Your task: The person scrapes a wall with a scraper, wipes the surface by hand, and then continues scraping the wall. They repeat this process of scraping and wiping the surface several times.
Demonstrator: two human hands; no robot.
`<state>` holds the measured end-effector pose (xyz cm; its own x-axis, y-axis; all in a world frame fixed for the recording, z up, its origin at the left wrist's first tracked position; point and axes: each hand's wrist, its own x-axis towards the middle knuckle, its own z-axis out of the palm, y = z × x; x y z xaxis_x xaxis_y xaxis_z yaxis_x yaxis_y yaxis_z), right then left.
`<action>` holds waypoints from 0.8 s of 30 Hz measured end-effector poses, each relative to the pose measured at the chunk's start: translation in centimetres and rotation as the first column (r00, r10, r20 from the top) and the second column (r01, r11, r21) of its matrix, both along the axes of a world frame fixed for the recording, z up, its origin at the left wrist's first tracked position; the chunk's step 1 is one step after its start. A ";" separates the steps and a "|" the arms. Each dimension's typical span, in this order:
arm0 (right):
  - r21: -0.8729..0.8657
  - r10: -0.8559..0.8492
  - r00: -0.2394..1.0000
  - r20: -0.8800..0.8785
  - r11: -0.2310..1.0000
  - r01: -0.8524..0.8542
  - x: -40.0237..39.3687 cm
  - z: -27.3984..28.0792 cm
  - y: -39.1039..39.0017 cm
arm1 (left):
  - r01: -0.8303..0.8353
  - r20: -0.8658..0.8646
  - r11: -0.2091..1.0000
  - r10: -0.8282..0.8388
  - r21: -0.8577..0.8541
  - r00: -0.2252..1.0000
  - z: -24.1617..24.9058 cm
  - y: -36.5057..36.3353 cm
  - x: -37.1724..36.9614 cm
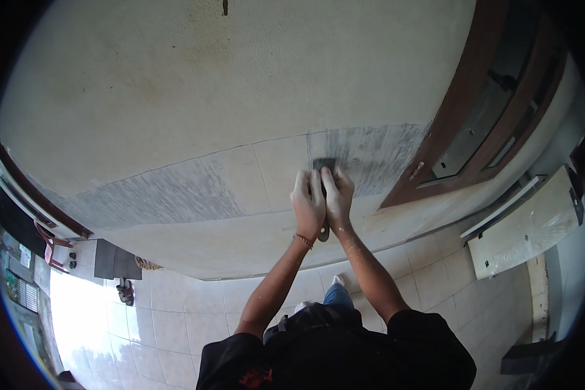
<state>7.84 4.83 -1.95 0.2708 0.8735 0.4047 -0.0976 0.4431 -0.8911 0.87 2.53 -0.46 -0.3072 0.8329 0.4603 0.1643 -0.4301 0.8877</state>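
Both my hands are wrapped round one scraper (324, 162), its dark wide blade pressed to the wall. My left hand (308, 202), with a red beaded bracelet at the wrist, closes on the handle from the left. From the right side, my right hand (338, 197) grips it too, fingertips just behind the blade. The handle's end with a hole shows below the palms; most of the handle is hidden. White dust coats the fingers and specks the right forearm. Around the blade runs a grey, streaky scraped band (383, 156) on the cream wall (175, 71).
A brown-framed window (409, 175) stands right of the scraped band. Another scraped patch (162, 195) lies to the left. A plastic-wrapped panel (526, 224) leans at right. At lower left are a red chair (51, 247) and footwear (125, 291) on the tiled floor (169, 325).
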 end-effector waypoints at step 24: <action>-0.034 0.104 0.991 -0.087 0.994 -0.107 -0.2 1.1 -1.2 | -0.072 0.004 0.997 0.072 -0.017 0.997 -0.7 -0.1 0.4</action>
<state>7.64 3.63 -0.82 0.2079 0.9134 0.3499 -0.2177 0.3919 -0.8939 1.30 2.40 -1.15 -0.3684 0.8164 0.4448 0.1900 -0.4022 0.8956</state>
